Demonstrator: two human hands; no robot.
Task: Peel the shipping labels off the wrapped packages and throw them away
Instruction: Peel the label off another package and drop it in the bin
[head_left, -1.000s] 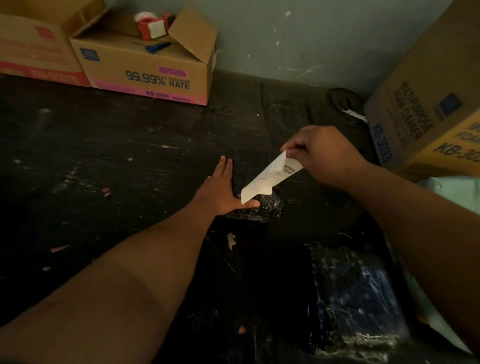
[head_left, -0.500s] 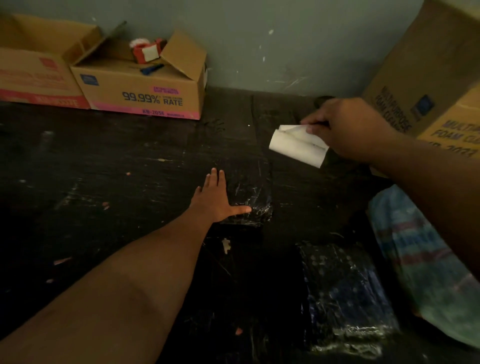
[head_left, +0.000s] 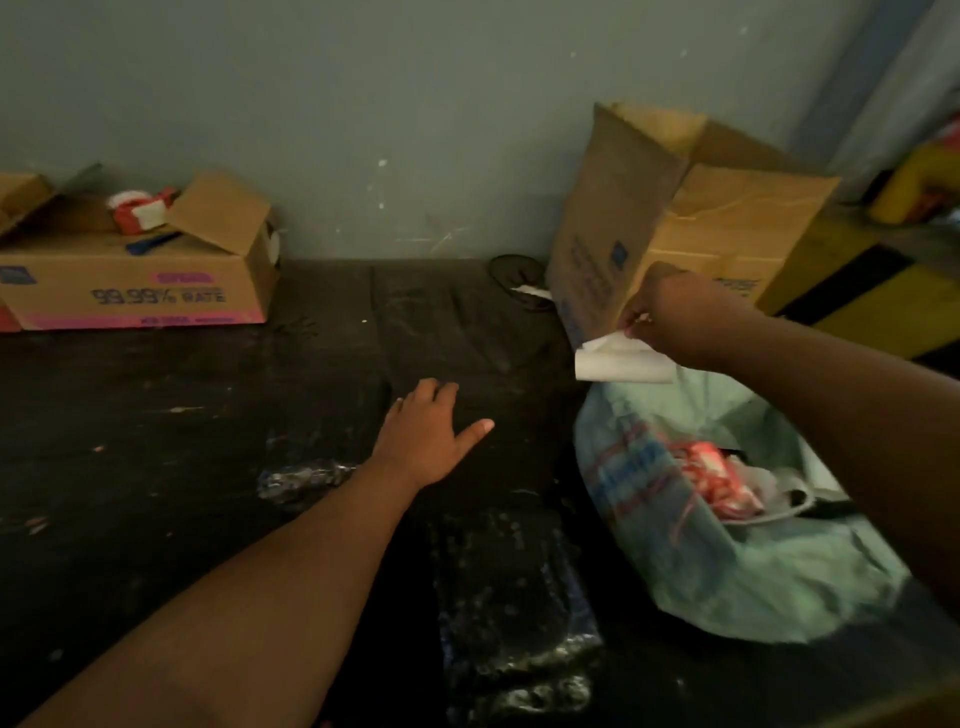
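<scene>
Above the green bag (head_left: 727, 571), right hand (head_left: 685, 317) pinches a curled label (head_left: 621, 364); left hand (head_left: 428, 441) hovers spread, holding nothing

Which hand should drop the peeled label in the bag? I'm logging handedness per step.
Right. The right hand already pinches the curled white paper label just above the open pale green plastic bag. The left hand lies open on the dark table, farther away.

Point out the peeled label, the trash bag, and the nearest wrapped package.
peeled label (head_left: 621, 364), head view, white curled sheet
trash bag (head_left: 727, 582), head view, green front wall
wrapped package (head_left: 514, 597), head view, glossy black top
</scene>
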